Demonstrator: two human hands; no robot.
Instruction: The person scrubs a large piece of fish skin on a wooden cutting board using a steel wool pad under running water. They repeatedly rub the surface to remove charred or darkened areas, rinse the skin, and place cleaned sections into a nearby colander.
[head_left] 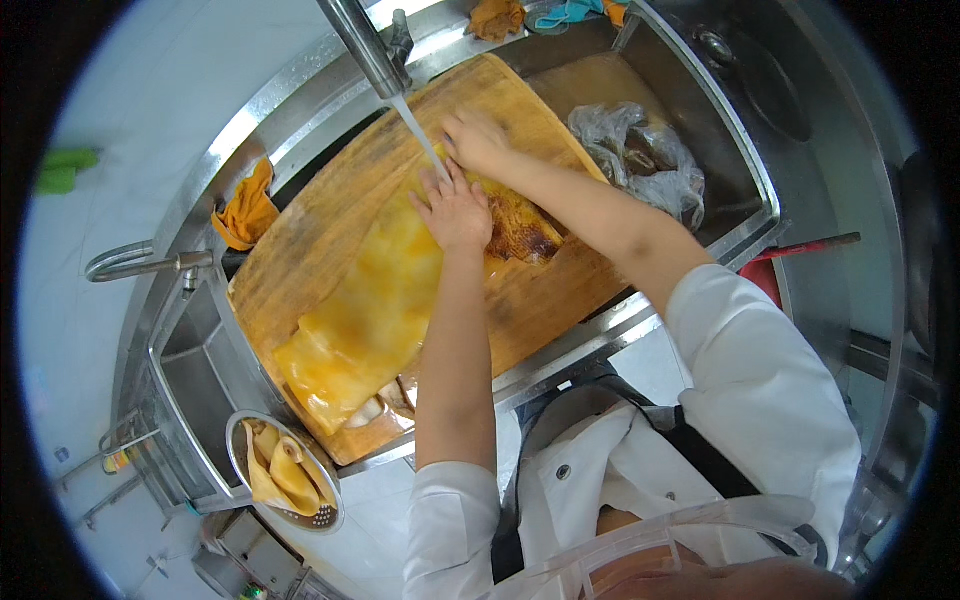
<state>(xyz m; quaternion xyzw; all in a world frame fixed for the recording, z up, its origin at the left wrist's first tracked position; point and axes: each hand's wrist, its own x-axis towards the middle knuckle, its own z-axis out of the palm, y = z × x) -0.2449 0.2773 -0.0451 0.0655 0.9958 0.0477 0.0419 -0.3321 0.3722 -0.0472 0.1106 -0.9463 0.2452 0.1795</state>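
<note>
A large, wet, yellow sheet of animal skin (375, 275) lies across a wooden cutting board (320, 230). Its right part is scorched dark brown, and pale flesh shows at the near lower corner. My left hand (457, 212) presses on the skin, fingers spread. Just beyond it, my right hand (476, 142) bends its fingers at the skin's far end, seemingly gripping the edge; the fingertips are partly hidden. From a metal tap (365, 50), a stream of water runs down beside both hands.
The board bridges a steel sink unit. Right basin (690, 120) holds a clear plastic bag (645, 165) with brown contents. Left are an orange cloth (247, 207), a second tap (150, 262) and a perforated metal bowl (330, 490) with yellow skin pieces (285, 475). More cloths (497, 17) lie behind.
</note>
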